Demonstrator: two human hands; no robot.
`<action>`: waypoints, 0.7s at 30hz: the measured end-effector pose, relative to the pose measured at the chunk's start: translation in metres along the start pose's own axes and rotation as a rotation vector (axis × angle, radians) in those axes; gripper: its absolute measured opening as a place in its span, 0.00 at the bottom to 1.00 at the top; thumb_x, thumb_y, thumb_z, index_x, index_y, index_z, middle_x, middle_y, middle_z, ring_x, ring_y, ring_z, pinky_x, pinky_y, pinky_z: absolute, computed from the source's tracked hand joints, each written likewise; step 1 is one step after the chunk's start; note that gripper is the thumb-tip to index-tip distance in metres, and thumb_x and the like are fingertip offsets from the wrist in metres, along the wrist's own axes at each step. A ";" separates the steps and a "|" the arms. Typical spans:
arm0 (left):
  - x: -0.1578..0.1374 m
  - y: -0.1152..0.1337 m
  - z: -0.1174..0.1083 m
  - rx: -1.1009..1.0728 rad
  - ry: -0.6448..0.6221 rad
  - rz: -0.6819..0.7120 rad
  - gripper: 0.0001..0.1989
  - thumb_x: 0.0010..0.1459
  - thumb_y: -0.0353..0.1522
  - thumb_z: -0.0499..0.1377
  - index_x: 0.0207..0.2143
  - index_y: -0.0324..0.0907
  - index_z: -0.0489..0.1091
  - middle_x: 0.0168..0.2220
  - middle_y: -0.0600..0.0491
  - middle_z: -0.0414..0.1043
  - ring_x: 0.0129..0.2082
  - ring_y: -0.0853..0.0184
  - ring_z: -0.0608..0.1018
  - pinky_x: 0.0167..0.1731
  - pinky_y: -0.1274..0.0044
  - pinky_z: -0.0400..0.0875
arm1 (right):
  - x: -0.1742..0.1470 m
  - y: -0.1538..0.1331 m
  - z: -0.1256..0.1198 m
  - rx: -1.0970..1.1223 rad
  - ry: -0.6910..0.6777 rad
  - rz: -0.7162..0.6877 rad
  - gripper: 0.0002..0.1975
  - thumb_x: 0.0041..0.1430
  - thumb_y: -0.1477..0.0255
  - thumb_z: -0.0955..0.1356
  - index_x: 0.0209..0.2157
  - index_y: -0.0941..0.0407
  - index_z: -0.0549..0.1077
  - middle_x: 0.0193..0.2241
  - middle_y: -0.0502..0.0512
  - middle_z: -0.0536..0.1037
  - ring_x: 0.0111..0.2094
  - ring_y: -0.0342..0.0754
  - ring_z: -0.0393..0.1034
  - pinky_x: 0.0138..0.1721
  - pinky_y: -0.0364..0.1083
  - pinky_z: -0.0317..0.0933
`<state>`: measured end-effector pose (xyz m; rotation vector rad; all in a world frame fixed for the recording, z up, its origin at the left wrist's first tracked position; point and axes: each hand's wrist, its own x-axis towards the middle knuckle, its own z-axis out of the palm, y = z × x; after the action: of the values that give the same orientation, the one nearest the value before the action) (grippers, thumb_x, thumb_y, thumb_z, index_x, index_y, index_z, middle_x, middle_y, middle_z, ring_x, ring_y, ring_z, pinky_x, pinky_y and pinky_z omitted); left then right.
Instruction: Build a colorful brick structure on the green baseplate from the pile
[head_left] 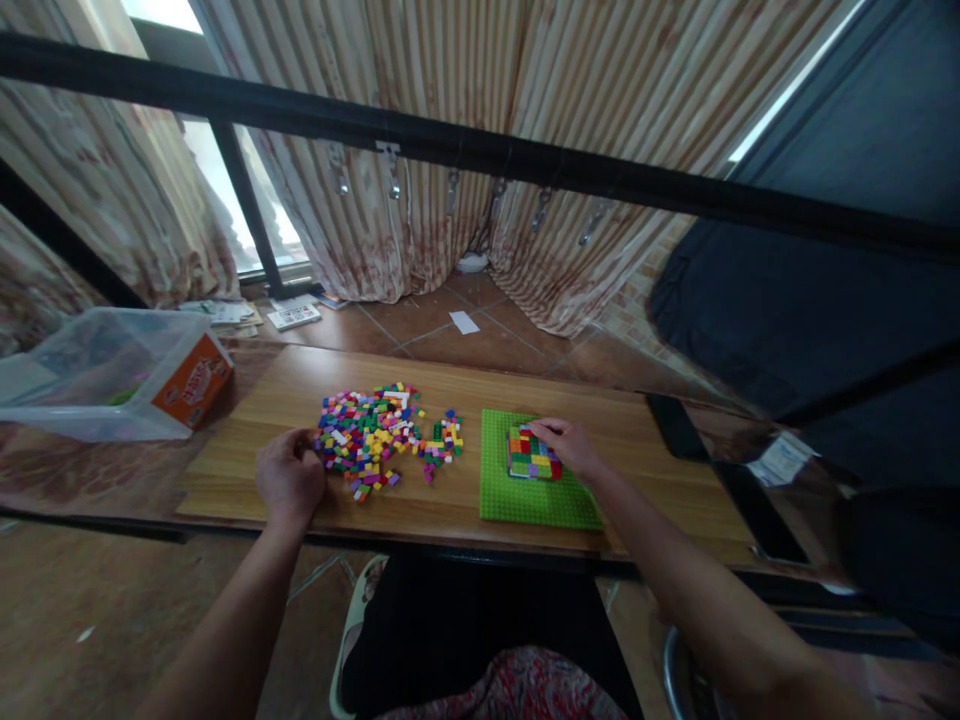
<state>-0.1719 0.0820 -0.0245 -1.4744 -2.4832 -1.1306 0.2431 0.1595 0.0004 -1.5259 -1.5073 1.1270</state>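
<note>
On a wooden board lies a loose heap of small coloured building bricks (375, 437). My left hand (291, 478) rests at the heap's left edge with its fingers curled in; whatever they hold, if anything, is hidden. To the right, a green studded baseplate (496, 495) carries a low rectangular build of multicoloured bricks (531, 460). The fingertips of my right hand (568, 447) are together at the build's far right corner and touch it. Any brick between them is too small to make out.
A clear plastic bin (97, 400) with an orange label stands left of the wooden board (442, 510). Two dark phone-like slabs (675, 428) lie at the right, near a white packet (782, 458). A black metal bar (465, 150) with hanging clips crosses beyond the table.
</note>
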 end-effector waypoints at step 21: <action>-0.005 -0.001 0.004 -0.059 0.014 -0.039 0.14 0.51 0.26 0.51 0.36 0.39 0.74 0.36 0.46 0.76 0.41 0.58 0.75 0.46 0.69 0.68 | 0.048 -0.094 0.135 -0.551 -0.154 -0.555 0.11 0.58 0.72 0.64 0.35 0.55 0.80 0.37 0.55 0.81 0.41 0.48 0.73 0.45 0.46 0.62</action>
<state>-0.1687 0.0808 -0.0295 -1.4334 -2.5008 -1.2270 0.0803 0.2022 0.0316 -1.2257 -2.2970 0.5322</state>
